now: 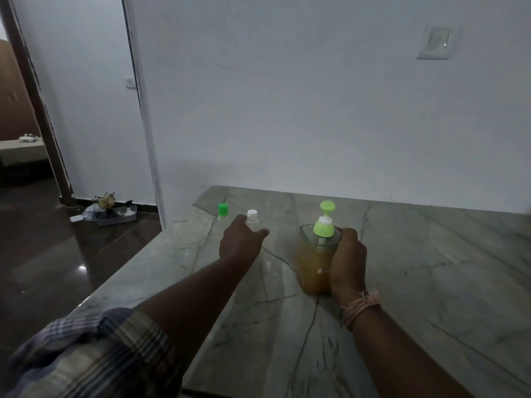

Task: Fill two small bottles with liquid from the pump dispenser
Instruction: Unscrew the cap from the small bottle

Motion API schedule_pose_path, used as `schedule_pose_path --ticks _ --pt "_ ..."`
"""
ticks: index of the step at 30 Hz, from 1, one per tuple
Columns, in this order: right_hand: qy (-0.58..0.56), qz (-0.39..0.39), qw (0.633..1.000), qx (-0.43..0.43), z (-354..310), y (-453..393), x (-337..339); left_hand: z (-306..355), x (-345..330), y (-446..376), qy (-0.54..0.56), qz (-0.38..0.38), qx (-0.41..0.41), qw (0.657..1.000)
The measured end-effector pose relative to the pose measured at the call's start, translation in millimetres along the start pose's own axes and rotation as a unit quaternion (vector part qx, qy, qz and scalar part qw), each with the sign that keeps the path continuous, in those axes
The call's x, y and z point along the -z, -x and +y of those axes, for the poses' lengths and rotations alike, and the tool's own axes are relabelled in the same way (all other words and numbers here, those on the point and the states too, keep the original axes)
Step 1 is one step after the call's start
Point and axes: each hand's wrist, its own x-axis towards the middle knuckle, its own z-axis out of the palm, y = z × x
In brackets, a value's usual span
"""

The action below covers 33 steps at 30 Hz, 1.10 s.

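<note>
A clear pump dispenser [313, 262] with amber liquid and a light green pump head stands on the marble counter [416, 282]. My right hand [348, 259] grips its right side. Two small clear bottles stand further back on the left: one with a green cap [223, 211], one with a white cap [252, 218]. My left hand [241, 242] reaches up to the white-capped bottle, thumb out to the right, and hides most of its body. Whether the fingers close round it cannot be seen.
The counter ends at a white wall behind the bottles, and its left edge drops to a dark glossy floor. A tray with clutter [112, 212] lies on the floor by a doorway at the left.
</note>
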Motion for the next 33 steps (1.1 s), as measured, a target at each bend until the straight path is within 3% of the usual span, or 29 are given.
schedule_pose_path --ticks 8,11,13,19,21,24,26,29,31,33 --pt "-0.023 -0.010 0.996 -0.081 2 4 6 11 22 51 0.054 -0.010 -0.063 0.996" --pt "-0.050 -0.019 0.996 -0.074 -4 16 9 2 48 88 0.080 -0.048 -0.098 0.991" --pt "-0.112 -0.010 0.989 -0.098 -8 24 12 -8 62 111 0.099 -0.073 -0.098 0.988" --pt "-0.147 -0.045 0.978 -0.138 -18 33 15 -33 84 142 0.134 -0.087 -0.076 0.984" --pt "-0.108 -0.007 0.991 -0.080 -23 37 19 -39 87 145 0.131 -0.084 -0.079 0.985" --pt "-0.014 0.117 0.981 0.155 -40 60 31 -45 89 147 0.129 -0.077 -0.089 0.985" --pt "0.002 0.063 0.964 0.259 -56 79 33 -47 87 148 0.117 -0.082 -0.101 0.985" --pt "0.134 -0.148 0.941 0.273 -77 105 13 -47 85 149 0.105 -0.078 -0.122 0.984" --pt "0.307 -0.179 0.888 0.291 -81 113 -4 -46 86 151 0.097 -0.081 -0.141 0.982" --pt "0.417 -0.149 0.847 0.292 -83 114 -17 -46 89 154 0.095 -0.081 -0.154 0.980"
